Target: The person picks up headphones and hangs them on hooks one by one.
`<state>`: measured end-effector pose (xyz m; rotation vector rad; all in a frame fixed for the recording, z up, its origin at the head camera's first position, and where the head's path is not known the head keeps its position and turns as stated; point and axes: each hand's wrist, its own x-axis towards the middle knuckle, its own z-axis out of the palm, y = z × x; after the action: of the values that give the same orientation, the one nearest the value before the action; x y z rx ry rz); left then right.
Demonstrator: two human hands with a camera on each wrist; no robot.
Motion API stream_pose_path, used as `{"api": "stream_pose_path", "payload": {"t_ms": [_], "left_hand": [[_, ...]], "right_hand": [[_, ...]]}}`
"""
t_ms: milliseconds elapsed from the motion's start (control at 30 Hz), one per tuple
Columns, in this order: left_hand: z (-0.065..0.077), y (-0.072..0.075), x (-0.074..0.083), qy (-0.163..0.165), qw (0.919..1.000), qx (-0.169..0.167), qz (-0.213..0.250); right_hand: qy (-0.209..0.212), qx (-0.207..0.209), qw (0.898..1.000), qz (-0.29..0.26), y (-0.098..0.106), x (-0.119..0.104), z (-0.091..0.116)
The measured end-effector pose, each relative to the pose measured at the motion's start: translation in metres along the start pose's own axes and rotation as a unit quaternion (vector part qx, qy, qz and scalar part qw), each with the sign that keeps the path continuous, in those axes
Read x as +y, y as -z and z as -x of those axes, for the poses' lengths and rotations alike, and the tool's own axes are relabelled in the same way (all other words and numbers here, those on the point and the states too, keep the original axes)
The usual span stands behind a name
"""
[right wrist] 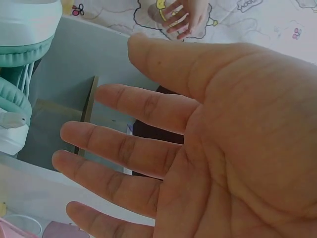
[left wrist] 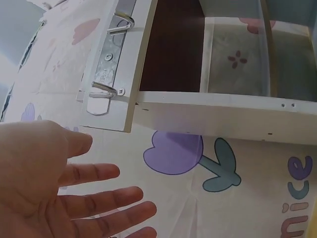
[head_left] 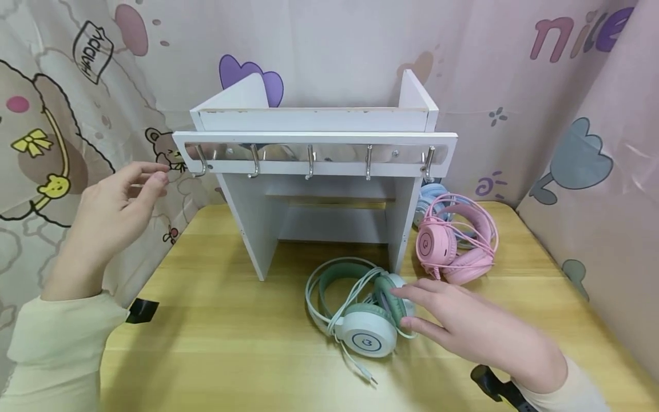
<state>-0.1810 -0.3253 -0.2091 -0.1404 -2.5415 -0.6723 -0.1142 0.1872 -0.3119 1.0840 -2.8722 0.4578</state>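
Green-and-white headphones (head_left: 368,332) with their cord looped round them lie on the table before a white shelf unit (head_left: 239,229). My right hand (head_left: 463,320) is just right of them, fingers extended, its fingertips overlapping the near ear cup in the head view. In the right wrist view the headphones (right wrist: 29,29) show beyond the spread fingers (right wrist: 124,148), with nothing in the palm. My left hand (head_left: 118,200) hovers left of the hook rail (head_left: 314,137), fingers relaxed and holding nothing. The left wrist view shows its fingers (left wrist: 104,198) spread below the rail's end.
Pink headphones (head_left: 435,246) and blue headphones (head_left: 429,197) lie to the right of the shelf unit. Several metal hooks (head_left: 310,163) stick out from the rail. A printed curtain (head_left: 334,51) hangs behind and at both sides of the wooden table (head_left: 231,343).
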Motion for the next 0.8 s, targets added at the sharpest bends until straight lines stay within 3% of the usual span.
{"api": "stream_pose_path", "payload": {"t_ms": [167,267,367,500,600,800], "left_hand": [[-0.012,0.002,0.001,-0.013,0.9998,-0.014,-0.003],[-0.023,0.004,0.002,-0.017,0.9988,-0.026,0.036],[-0.035,0.007,0.002,-0.01,0.9927,-0.055,0.107],[-0.052,0.011,-0.001,0.01,0.9745,-0.106,0.198],[-0.062,0.014,-0.003,0.007,0.9589,-0.144,0.244],[-0.08,0.015,-0.009,-0.003,0.9136,-0.201,0.353]], "right_hand": [[-0.004,0.001,1.0,-0.001,-0.002,-0.002,0.001],[-0.005,0.004,1.0,0.001,-0.001,-0.002,0.001],[-0.004,0.003,1.0,-0.001,0.0,-0.003,-0.001],[-0.009,-0.006,1.0,-0.01,0.001,-0.003,-0.002],[-0.012,-0.013,1.0,-0.014,0.001,-0.002,-0.002],[-0.008,-0.009,1.0,-0.013,0.0,-0.001,-0.002]]}}
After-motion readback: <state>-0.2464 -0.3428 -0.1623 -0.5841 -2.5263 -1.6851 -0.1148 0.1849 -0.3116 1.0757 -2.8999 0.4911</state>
